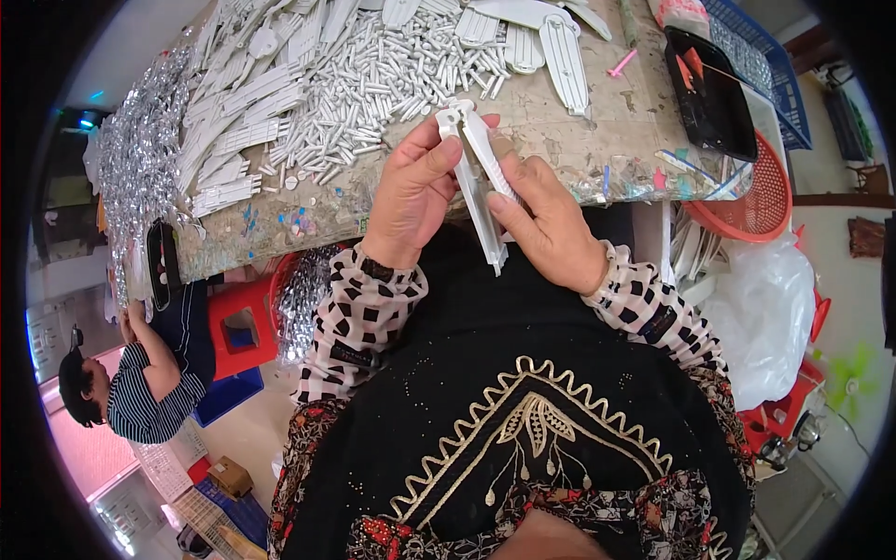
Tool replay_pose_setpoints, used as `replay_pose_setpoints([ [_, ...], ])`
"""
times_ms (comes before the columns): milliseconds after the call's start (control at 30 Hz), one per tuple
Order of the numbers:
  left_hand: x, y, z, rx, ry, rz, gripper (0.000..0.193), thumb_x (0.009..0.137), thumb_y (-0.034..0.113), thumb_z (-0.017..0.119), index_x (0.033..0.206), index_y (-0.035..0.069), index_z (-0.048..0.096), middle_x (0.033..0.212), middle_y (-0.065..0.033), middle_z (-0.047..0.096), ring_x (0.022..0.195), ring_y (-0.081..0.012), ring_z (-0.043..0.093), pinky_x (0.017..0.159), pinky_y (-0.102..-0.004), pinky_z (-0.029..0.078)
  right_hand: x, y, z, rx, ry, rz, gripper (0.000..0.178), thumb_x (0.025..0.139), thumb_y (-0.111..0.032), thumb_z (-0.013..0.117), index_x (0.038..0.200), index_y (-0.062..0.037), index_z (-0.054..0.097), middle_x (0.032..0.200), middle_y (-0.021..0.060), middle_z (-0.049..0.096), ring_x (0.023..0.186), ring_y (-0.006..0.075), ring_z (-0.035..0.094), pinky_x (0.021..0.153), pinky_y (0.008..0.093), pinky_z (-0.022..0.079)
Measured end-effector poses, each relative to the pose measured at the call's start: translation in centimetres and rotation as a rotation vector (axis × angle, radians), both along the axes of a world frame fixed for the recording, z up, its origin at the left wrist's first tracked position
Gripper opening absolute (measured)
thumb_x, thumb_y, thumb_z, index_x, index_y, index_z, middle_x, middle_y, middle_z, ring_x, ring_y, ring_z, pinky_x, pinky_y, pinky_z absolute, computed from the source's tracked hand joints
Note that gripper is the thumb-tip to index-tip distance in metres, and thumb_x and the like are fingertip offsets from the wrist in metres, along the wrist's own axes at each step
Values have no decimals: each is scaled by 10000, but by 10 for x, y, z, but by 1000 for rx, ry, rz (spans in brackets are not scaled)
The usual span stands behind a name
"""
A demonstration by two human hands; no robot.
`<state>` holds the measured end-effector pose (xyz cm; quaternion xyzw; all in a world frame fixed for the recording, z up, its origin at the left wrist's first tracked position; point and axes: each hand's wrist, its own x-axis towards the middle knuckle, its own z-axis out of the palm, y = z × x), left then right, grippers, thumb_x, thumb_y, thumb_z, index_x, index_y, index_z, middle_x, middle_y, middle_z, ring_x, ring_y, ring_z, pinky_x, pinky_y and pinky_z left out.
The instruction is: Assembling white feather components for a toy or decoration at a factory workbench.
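Observation:
Over the table's front edge, my left hand grips a long narrow white plastic piece that slants down toward my body. A second white plastic piece, with a ridged side, is in my right hand. Both pieces meet at their upper ends and spread apart lower down in a narrow V. My fingers are closed around them, and my left thumb presses near the joined end. Whether a pin joins the two cannot be made out.
On the worn table lie heaped silvery-white pegs, white slotted strips and broader white pieces. A black tray and orange basket are at right. Silver tinsel-like material hangs at left, where another person sits.

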<state>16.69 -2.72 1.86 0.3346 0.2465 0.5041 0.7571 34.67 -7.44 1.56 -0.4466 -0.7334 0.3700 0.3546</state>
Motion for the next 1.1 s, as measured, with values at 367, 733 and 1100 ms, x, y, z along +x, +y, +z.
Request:
replay_pose_setpoints([
  [367,-7,0,-11,-41,54,-1,443,922,165,593,1302,-20,462,1264,-188,567,1125,-224,579,972,-352,458,2,9,7,59,-39,30,505,917,-234,569,1374,-51,455,832,149,536,734,309,565,690,375,456],
  [733,24,-11,-7,-14,230,80,388,965,210,552,1293,32,444,1178,-123,611,1030,-155,592,893,-295,475,-9,1,-4,174,-299,-133,566,860,-298,644,1330,-33,471,915,187,537,766,362,581,688,385,485],
  [1100,1,-18,2,279,752,-254,505,882,205,644,1255,2,372,1017,-102,586,906,-122,563,746,-260,465,31,32,16,173,28,89,209,874,-111,644,1034,21,615,917,75,562,899,170,547,797,275,428],
])
